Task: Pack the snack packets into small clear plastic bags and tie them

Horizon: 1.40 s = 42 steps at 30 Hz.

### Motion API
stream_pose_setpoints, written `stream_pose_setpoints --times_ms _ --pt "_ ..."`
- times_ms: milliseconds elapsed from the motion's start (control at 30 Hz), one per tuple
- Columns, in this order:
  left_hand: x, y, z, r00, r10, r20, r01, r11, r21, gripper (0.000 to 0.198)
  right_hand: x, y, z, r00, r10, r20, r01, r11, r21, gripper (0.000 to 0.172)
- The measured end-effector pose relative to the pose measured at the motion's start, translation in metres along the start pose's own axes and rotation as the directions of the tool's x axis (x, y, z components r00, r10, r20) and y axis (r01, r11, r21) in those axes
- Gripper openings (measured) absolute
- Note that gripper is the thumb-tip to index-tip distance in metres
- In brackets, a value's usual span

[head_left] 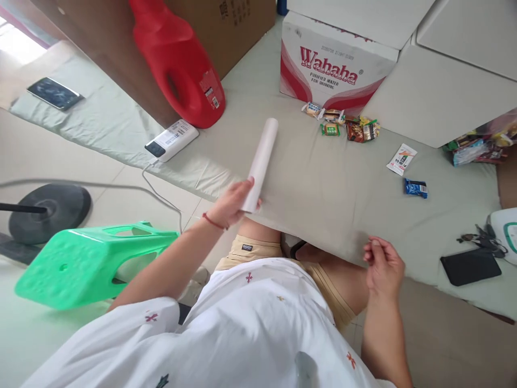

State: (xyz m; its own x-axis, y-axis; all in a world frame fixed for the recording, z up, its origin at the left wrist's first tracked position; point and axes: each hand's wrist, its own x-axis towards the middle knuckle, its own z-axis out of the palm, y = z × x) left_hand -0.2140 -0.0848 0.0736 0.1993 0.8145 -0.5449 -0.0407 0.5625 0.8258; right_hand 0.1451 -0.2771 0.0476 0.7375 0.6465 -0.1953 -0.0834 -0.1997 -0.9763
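Note:
My left hand (236, 202) grips the near end of a slim white roll (262, 159). Its far end points away over the cloth-covered surface (311, 178); I cannot tell whether it is paper or film. At the front edge on the right, my right hand (383, 264) is raised with its fingers curled and the thumb against them. Nothing shows in it. Small wrapped snacks (355, 129) lie beyond the roll, in front of a Wahaha water carton (331, 70). A white packet (402, 159) and a blue packet (415, 187) lie separately to the right.
A red jug (181, 70) and a white power bank (172, 140) with a cable stand left of the roll. A phone (55, 93) lies farther left. The green stool (81, 264) is by my left arm. At right are a black pouch (470, 265) and keys (482, 237).

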Motion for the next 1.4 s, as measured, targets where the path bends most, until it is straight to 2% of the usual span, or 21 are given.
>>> stream_pose_setpoints --times_ms 67,133,167,267,333,400,467,533,667,767,900,1000,1067,1267,1333,1400 --pt "-0.022 -0.025 0.024 0.985 -0.04 0.166 0.063 0.988 -0.14 0.062 -0.009 -0.004 0.033 0.983 0.082 0.165 -0.092 0.994 0.057 0.043" --pt "-0.039 -0.045 0.047 0.952 -0.044 0.302 0.115 0.969 -0.22 0.066 -0.014 -0.009 0.067 0.928 0.141 0.345 -0.179 0.981 0.081 0.049" --pt "-0.045 -0.052 0.057 0.942 -0.029 0.333 0.113 0.965 -0.237 0.066 -0.015 -0.013 0.083 0.895 0.167 0.414 -0.227 0.969 0.1 0.055" --pt "-0.055 -0.066 0.079 0.94 0.055 0.337 -0.012 0.991 -0.13 0.064 -0.019 -0.024 0.129 0.824 0.226 0.519 -0.365 0.913 0.182 0.076" --pt "-0.057 -0.069 0.087 0.944 0.126 0.305 -0.144 0.989 0.038 0.064 -0.024 -0.031 0.153 0.822 0.198 0.533 -0.353 0.913 0.206 0.078" --pt "-0.058 -0.071 0.09 0.934 0.162 0.32 -0.21 0.97 0.124 0.064 -0.028 -0.036 0.165 0.841 0.159 0.518 -0.292 0.938 0.186 0.075" --pt "-0.06 -0.071 0.091 0.912 0.135 0.387 -0.179 0.981 0.08 0.06 -0.032 -0.04 0.166 0.844 0.148 0.516 -0.258 0.954 0.149 0.071" --pt "-0.063 -0.072 0.09 0.879 0.085 0.469 -0.094 0.996 -0.004 0.057 -0.033 -0.041 0.156 0.809 0.149 0.568 -0.268 0.954 0.131 0.067" --pt "-0.068 -0.073 0.09 0.828 0.034 0.56 0.035 0.993 -0.111 0.056 -0.03 -0.04 0.125 0.727 0.11 0.677 -0.299 0.939 0.17 0.058" --pt "-0.069 -0.072 0.093 0.796 0.028 0.605 0.078 0.986 -0.149 0.059 -0.026 -0.038 0.106 0.697 0.086 0.712 -0.32 0.926 0.201 0.05" --pt "-0.07 -0.07 0.096 0.775 0.063 0.629 0.018 0.992 -0.121 0.055 -0.023 -0.037 0.096 0.734 0.072 0.676 -0.343 0.897 0.277 0.047" --pt "-0.07 -0.071 0.096 0.772 0.054 0.633 0.03 0.992 -0.121 0.056 -0.025 -0.039 0.098 0.733 0.076 0.676 -0.354 0.891 0.284 0.051" --pt "-0.07 -0.072 0.096 0.783 0.049 0.62 -0.011 0.998 -0.065 0.055 -0.029 -0.04 0.101 0.733 0.087 0.674 -0.366 0.886 0.284 0.054" --pt "-0.067 -0.083 0.097 0.829 0.073 0.554 -0.207 0.961 0.182 0.062 -0.037 -0.034 0.114 0.784 0.176 0.595 -0.391 0.885 0.253 0.055" --pt "-0.066 -0.086 0.098 0.844 0.089 0.529 -0.243 0.943 0.228 0.063 -0.039 -0.031 0.117 0.813 0.202 0.547 -0.377 0.898 0.227 0.057" --pt "-0.065 -0.085 0.098 0.841 0.083 0.534 -0.23 0.949 0.215 0.061 -0.038 -0.03 0.118 0.835 0.202 0.513 -0.351 0.912 0.213 0.056"
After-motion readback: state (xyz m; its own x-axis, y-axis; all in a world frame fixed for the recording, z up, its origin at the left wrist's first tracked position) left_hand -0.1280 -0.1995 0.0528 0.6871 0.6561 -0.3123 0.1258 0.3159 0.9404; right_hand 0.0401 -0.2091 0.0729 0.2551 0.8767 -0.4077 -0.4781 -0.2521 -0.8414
